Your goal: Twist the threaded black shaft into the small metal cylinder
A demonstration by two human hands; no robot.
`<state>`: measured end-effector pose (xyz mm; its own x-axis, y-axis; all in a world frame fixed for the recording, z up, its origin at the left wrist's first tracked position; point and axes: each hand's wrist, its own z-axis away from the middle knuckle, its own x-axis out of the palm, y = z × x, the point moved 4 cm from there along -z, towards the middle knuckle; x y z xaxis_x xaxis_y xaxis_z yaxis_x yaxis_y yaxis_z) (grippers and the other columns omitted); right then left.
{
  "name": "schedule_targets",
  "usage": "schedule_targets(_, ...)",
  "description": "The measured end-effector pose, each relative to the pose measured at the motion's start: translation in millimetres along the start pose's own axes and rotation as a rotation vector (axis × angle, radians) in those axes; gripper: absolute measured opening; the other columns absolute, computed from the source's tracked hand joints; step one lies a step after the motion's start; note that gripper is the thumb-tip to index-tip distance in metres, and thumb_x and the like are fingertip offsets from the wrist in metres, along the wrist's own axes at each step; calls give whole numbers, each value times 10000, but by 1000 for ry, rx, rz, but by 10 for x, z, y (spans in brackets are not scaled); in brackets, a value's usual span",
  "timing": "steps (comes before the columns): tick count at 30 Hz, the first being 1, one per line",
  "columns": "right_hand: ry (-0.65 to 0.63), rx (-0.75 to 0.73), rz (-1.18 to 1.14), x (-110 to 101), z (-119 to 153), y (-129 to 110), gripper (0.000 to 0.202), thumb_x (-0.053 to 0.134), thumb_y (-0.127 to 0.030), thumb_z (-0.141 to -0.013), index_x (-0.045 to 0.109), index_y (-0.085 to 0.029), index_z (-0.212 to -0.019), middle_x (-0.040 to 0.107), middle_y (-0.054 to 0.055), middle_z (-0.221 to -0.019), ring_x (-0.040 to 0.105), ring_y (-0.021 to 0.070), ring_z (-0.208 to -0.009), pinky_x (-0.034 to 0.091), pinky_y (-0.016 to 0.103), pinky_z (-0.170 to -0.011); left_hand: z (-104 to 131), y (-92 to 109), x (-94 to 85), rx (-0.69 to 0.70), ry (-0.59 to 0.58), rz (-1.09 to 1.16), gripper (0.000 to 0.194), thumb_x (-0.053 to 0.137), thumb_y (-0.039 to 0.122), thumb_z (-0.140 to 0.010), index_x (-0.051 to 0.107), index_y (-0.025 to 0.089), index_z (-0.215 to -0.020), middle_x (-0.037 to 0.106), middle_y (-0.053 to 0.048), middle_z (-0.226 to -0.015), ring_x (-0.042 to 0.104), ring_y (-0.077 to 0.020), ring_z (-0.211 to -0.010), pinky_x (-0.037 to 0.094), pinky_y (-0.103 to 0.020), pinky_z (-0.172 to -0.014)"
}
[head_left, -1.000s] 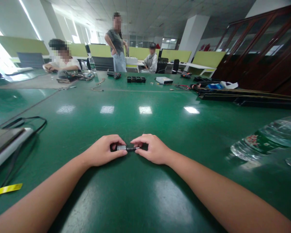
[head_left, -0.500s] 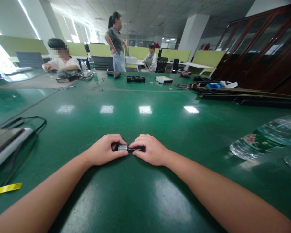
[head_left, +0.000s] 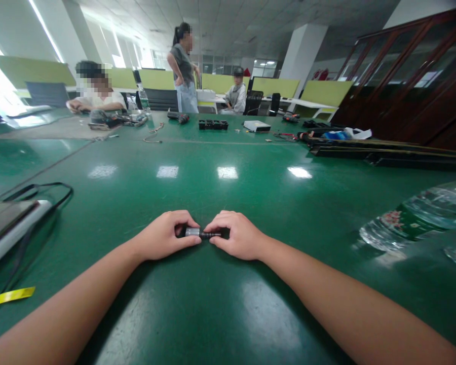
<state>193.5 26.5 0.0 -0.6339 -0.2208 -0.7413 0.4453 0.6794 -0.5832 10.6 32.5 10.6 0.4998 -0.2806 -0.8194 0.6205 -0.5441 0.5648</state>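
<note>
L hand & R hand bare; forearms bare, narrowing twd wrists.

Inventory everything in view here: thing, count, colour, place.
part: 1, silver and black, centre
table: 1, green, across view
device: 1, dark and white, left
cable: 1+, black, left
tag: 1, yellow, near left
bottles: 2+, clear, right and far left
block: 1, black, far side
box: 1, pale, far side
partitions: several, yellow-green, back
people: 3, pale or grey tops, beyond table
cabinet: 1, brown, far right
left hand: 1, bare, silver end
right hand: 1, bare, black end
</note>
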Motion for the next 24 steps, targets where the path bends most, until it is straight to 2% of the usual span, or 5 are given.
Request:
schedule_targets(8,29,35,8,-3,1,6,133,745,-179,-744,712,-187,-872,690,21,-808,592,158,-768,447,284,-742,2,0,-3,-1,1,0,293,669,444,-829,711,177,-942,630,-19,-799,536,-149,-683,383,-242,-614)
schedule_targets(24,57,71,86,-16,21,40,53,707,-174,-735,692,-183,-785,640,-2,-734,565,139,-720,404,278,-712,17,2,-2,-33,-19,0,310,665,459,-833,701,173,-945,620,-14,-792,528,-148,-681,374,-244,-618)
